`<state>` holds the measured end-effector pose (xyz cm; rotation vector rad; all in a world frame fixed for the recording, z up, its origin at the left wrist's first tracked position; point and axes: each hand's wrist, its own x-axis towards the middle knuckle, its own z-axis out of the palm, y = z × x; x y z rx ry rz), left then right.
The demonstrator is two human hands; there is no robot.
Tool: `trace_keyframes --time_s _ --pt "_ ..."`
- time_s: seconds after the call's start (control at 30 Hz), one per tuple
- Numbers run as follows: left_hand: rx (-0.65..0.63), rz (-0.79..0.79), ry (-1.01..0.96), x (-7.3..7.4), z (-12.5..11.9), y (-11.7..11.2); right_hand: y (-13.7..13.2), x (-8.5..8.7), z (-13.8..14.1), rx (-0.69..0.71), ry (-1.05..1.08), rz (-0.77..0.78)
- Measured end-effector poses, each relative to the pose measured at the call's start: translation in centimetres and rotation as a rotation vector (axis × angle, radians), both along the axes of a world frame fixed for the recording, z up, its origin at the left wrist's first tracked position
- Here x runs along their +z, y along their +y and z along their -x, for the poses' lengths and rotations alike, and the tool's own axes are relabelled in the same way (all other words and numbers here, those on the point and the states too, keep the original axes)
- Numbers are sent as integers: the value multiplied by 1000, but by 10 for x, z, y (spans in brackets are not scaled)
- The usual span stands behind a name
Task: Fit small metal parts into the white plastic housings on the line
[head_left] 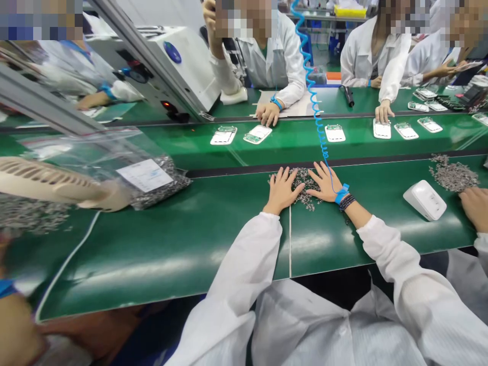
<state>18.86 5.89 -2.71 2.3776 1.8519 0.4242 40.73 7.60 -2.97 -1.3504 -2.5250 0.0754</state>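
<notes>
Both hands rest at a loose pile of small grey metal parts (pixel 305 179) near the far edge of the green work mat (pixel 244 239). The kind of these parts is too small to make out. My left hand (pixel 282 190) lies flat with fingers spread at the pile's left side. At its right side my right hand (pixel 324 184) is likewise flat and spread. A blue wrist strap (pixel 342 193) with a coiled blue cord (pixel 310 84) and a dark beaded bracelet (pixel 346 203) circle my right wrist.
A clear bag of grey parts (pixel 160 178) and a beige fan (pixel 57 183) stand left. At right are a white plug-like device (pixel 425 200) and another parts pile (pixel 453 174) by a co-worker's hand (pixel 475 206). White housings (pixel 335 133) line the green belt (pixel 282 136) beyond, where co-workers sit.
</notes>
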Motion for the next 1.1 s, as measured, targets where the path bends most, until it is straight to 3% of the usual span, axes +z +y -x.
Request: trace_keyframes --time_s 0.33,0.57,0.83,1.1 --pt "-67 16 42 2 -2 -5 -1 3 6 68 -34 64" --pt "-51 -60 -7 4 -2 -8 -3 5 4 43 57 18" --pt "-110 -18 -1 3 -3 -11 -5 11 3 15 109 27" --pt "19 -27 -60 5 0 -10 -7 7 1 -1 128 2"
